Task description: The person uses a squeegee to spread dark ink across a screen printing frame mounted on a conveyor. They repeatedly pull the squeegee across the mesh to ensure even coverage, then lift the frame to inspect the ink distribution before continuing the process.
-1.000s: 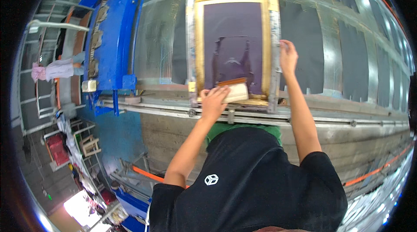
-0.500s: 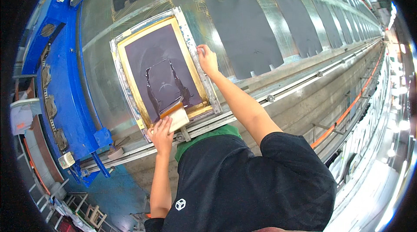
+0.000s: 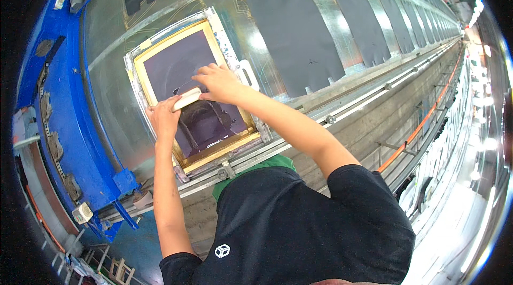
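A screen-printing frame [image 3: 216, 44] with a yellow inner border lies on the long table. Both my hands are on a pale-handled squeegee [image 3: 187, 98], which crosses the dark mesh [image 3: 173, 63] near its middle. My left hand [image 3: 164, 116] is closed round the squeegee's left end. At the other end, my right hand [image 3: 220, 84] grips it with some fingers reaching forward over the mesh. Dark wet ink [image 3: 206, 116] lies on the near part of the mesh. The squeegee's blade is mostly hidden under its handle and my hands.
A white handle [image 3: 248, 74] stands on the frame's right side. Black sheets [image 3: 296, 39] lie in rows along the table to the right and far side. Blue machinery [image 3: 77, 130] stands at the left. A metal rail [image 3: 331, 119] runs along the table's near edge.
The squeegee has moved from the near end of the mesh toward its middle. My right hand has left the frame's right side and taken hold of the squeegee beside my left hand.
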Tool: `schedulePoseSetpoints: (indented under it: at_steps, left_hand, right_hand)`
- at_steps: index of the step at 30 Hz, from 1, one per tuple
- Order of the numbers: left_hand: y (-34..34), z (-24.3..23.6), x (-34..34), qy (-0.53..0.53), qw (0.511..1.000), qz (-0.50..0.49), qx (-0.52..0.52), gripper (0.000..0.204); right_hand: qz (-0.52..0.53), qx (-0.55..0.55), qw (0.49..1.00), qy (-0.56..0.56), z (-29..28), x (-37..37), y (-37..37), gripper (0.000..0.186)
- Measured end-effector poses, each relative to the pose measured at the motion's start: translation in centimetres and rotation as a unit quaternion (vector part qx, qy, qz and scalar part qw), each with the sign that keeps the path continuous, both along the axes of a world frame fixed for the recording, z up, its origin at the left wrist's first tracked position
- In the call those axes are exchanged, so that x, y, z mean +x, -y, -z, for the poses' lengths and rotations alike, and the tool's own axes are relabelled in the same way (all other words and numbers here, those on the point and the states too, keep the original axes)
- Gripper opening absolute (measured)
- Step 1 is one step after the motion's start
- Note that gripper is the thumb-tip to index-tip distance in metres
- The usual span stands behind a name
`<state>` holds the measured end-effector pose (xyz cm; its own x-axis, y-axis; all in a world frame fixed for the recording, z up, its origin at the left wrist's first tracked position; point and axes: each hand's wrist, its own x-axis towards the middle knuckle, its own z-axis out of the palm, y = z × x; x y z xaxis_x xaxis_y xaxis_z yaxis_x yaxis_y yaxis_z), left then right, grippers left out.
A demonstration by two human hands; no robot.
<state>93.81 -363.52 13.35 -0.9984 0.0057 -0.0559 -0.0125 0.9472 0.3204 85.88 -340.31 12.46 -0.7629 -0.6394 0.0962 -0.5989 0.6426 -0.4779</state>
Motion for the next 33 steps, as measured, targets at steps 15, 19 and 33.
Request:
schedulePoseSetpoints:
  at_steps: [15, 19, 33]
  left_hand:
    - [-3.5, 2.5, 12.8, 0.011, 0.999, 0.032, -0.011, 0.064]
    - [-1.7, 2.6, 7.0, -0.023, 1.000, 0.010, -0.019, 0.058]
    - [-3.1, 3.2, 9.3, -0.009, 0.998, 0.039, -0.047, 0.042]
  right_hand:
    - [-0.014, -0.027, 0.998, 0.053, 3.6, 14.5, -3.0, 0.047]
    - [0.017, -0.021, 1.000, -0.016, 2.6, 8.5, -0.6, 0.030]
    - [0.001, -0.059, 0.994, 0.087, 4.1, 11.7, -2.4, 0.044]
